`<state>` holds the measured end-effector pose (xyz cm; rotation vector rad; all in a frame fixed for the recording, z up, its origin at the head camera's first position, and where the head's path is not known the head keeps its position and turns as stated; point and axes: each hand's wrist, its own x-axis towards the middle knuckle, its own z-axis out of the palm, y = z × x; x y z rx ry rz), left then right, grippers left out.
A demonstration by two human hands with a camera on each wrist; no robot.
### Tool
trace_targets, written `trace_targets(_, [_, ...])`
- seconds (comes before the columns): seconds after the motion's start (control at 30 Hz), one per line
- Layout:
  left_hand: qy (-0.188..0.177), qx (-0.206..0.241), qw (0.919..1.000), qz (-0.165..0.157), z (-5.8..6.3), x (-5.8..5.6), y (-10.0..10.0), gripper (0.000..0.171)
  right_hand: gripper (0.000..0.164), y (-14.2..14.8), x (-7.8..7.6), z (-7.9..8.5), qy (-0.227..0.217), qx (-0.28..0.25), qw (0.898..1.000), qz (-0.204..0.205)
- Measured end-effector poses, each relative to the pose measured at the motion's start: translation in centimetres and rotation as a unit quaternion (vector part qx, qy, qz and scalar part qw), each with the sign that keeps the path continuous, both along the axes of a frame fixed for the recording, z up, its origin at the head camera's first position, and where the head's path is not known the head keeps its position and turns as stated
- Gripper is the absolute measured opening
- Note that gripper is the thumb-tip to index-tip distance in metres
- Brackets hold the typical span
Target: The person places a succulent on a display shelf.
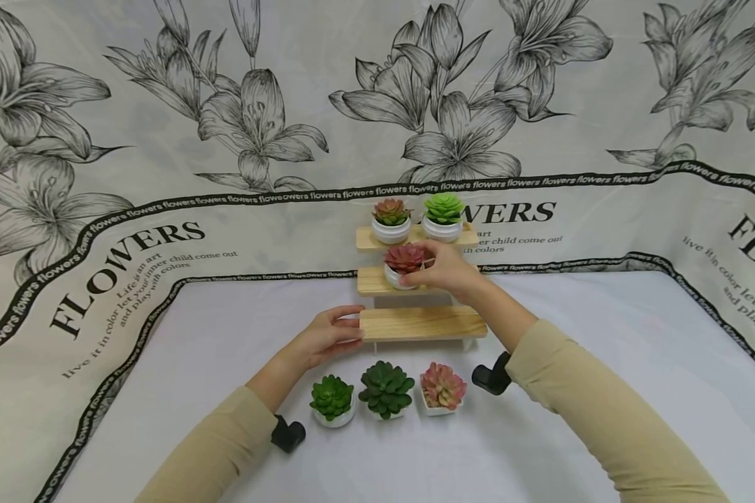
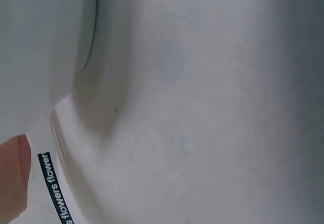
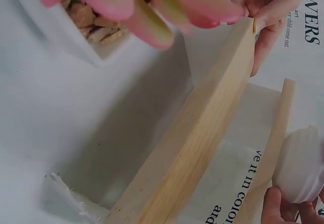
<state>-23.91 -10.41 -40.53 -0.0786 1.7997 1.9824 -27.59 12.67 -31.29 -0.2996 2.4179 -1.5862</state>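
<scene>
My right hand point(image 1: 449, 269) grips a potted red succulent point(image 1: 403, 257) by its white round pot, at the left part of the middle shelf point(image 1: 370, 281) of a three-tier wooden plant stand point(image 1: 421, 323). In the right wrist view that white pot point(image 3: 299, 165) is right at the shelf board, with fingertips point(image 3: 272, 206) around its lower side. My left hand point(image 1: 327, 339) pinches the left end of the lowest shelf, also seen in the right wrist view. The left wrist view shows mostly white cloth and a bit of the hand point(image 2: 12, 178).
On the top shelf stand a reddish-green succulent point(image 1: 391, 213) and a bright green one point(image 1: 443, 209). In front of the stand are a green succulent point(image 1: 331, 398), a dark green one point(image 1: 386, 388) and a pink one point(image 1: 443, 385). Flower-printed cloth point(image 1: 277, 237) hangs behind.
</scene>
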Motion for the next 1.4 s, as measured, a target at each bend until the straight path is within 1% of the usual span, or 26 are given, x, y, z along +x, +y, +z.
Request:
trace_targets(0.17, [0.001, 0.000, 1.0000, -0.002, 0.1, 0.1, 0.1, 0.055, 0.064, 0.0, 0.1, -0.1, -0.002, -0.007, 1.000, 0.001])
trace_targets(0.4, [0.001, 0.004, 1.0000, -0.005, 0.0, 0.0, 0.1, 0.055, 0.065, 0.0, 0.0, -0.2, -0.002, -0.001, 1.000, -0.006])
trace_targets(0.53, [0.001, 0.006, 1.0000, -0.005, 0.0, 0.0, 0.2, 0.056, 0.067, 0.1, 0.0, -0.3, -0.004, -0.004, 1.000, -0.008])
trace_targets(0.73, [0.001, 0.007, 1.0000, -0.004, 0.0, 0.1, 0.2, 0.055, 0.075, 0.8, 0.3, -0.2, -0.005, -0.011, 1.000, -0.001])
trace_targets(0.8, [0.001, 0.008, 1.0000, -0.004, 0.0, 0.0, 0.1, 0.055, 0.074, 1.2, 0.5, -0.1, -0.005, -0.017, 1.000, 0.004])
trace_targets(1.07, [-0.005, 0.005, 1.0000, 0.002, 0.0, 0.0, 0.2, 0.055, 0.064, 2.9, 1.0, -0.4, -0.008, -0.049, 0.998, 0.025])
trace_targets(1.23, [-0.005, 0.005, 1.0000, 0.004, 0.0, 0.0, 0.2, 0.055, 0.064, 4.0, 1.7, -0.6, -0.016, -0.061, 0.998, 0.031])
trace_targets(1.4, [-0.006, 0.007, 1.0000, 0.002, 0.0, 0.0, 0.1, 0.054, 0.064, 4.7, 2.7, -0.7, -0.019, -0.066, 0.997, 0.037])
